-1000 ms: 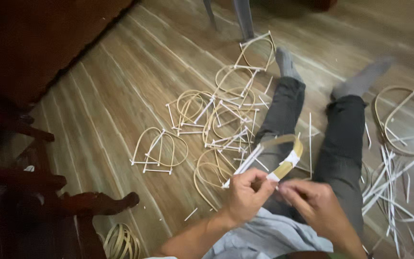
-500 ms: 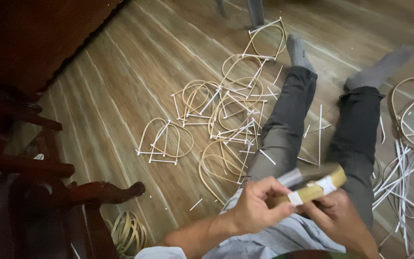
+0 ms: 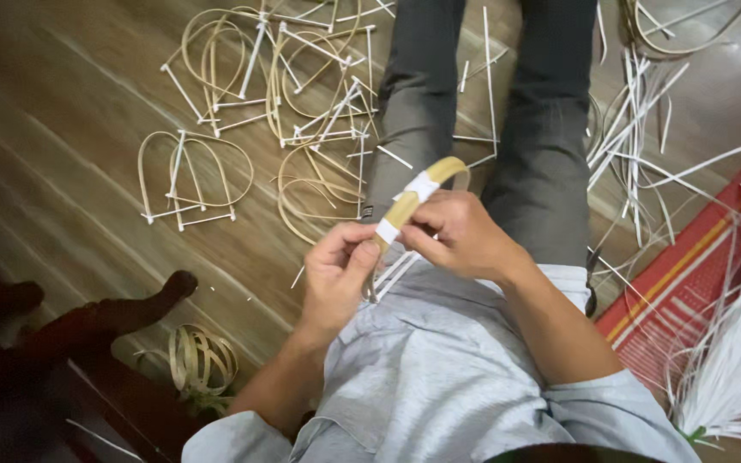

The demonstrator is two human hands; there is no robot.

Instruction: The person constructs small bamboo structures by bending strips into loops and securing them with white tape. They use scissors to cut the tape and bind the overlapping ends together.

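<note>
I sit on the floor with my legs stretched out. A bundle of curved bamboo strips (image 3: 439, 176) bound with two white bands rests above my lap. My left hand (image 3: 336, 274) pinches its lower end by the nearer white band. My right hand (image 3: 460, 236) grips the bundle just beside it, fingers curled around the strips. Both hands touch each other at the bundle.
Several finished bamboo loop frames (image 3: 195, 176) with white ties lie on the wooden floor at left and ahead. Loose white strips (image 3: 645, 120) are scattered at right. A red mat (image 3: 688, 291), a white strip bundle (image 3: 739, 360), a strip coil (image 3: 203, 360) and dark furniture legs (image 3: 122, 313) surround me.
The view has tilted down and closer to my lap. The bundle has swung from lying across my lap to pointing up and away, with both hands shifted along it.
</note>
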